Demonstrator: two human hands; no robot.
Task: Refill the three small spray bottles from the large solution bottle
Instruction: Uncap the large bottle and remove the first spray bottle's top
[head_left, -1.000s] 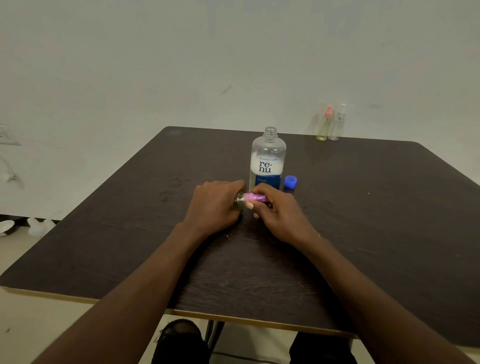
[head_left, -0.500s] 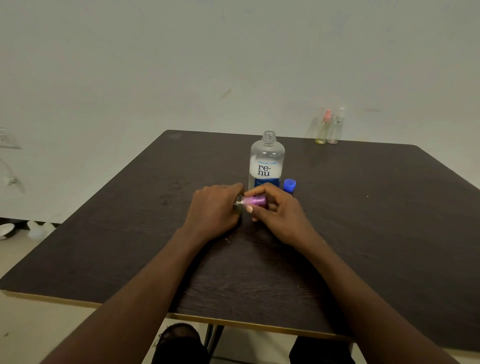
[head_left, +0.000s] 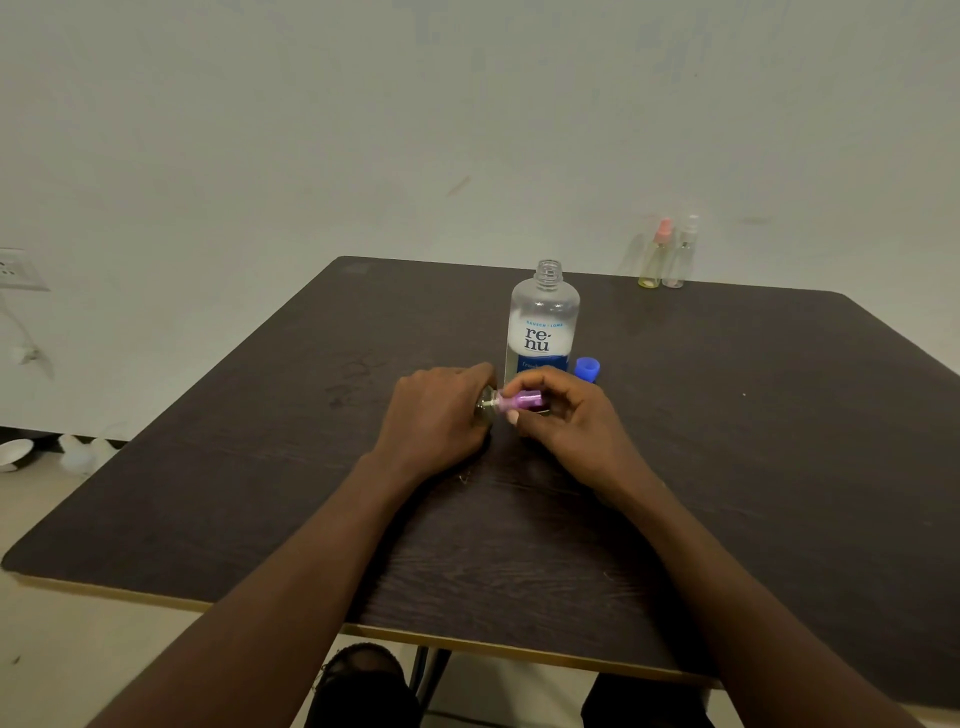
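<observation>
Purple-topped small spray bottle (head_left: 488, 408) lies sideways between the hands: left hand (head_left: 439, 415) grips its body, right hand (head_left: 571, 421) pinches its top. Behind stands the uncapped large clear solution bottle (head_left: 544, 322), round blue cap (head_left: 587, 369) just beside it. Pink-topped spray bottle (head_left: 652, 260) and clear-topped spray bottle (head_left: 681, 257) stand at the far edge of the dark wood-grain table (head_left: 753, 415), against the pale wall (head_left: 363, 130).

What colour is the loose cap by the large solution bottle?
Blue. The cap sits on the table beside the large solution bottle; head view shows it.

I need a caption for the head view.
Left hand and right hand hold a small spray bottle before the open solution bottle.
</observation>
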